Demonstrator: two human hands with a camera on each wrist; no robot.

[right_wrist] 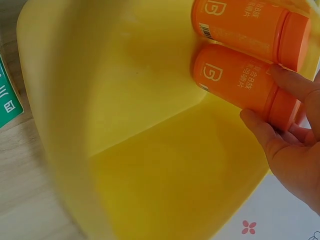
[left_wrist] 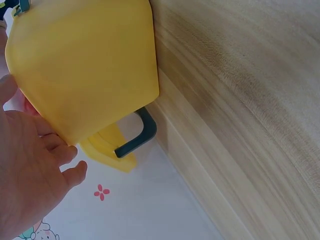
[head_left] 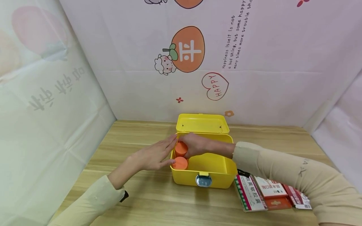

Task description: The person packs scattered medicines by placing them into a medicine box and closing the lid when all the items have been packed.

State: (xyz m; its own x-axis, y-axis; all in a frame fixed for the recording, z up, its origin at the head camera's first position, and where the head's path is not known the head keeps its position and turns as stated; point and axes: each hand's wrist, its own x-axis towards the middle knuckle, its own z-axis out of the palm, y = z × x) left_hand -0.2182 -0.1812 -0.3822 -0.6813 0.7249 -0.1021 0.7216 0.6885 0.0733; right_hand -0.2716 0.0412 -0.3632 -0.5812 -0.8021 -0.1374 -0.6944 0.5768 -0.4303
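Right hand (head_left: 195, 145) reaching into the yellow box (head_left: 217, 180), thumb and fingers closing around the cap end of the rear orange bottle (right_wrist: 237, 80). Front orange bottle (head_left: 180, 163) standing just beside it, both upright at the box's left end. Left hand (head_left: 155, 156) holding nothing, fingers loosely extended and resting along the left rim; cannot tell whether its thumb is touching the front bottle. Lid (head_left: 202, 123) hanging open toward the patterned backdrop (head_left: 135, 78). Medicine cartons (head_left: 251, 194) lying on the table (head_left: 141, 201), right of the box, partly under the right sleeve (head_left: 294, 172).
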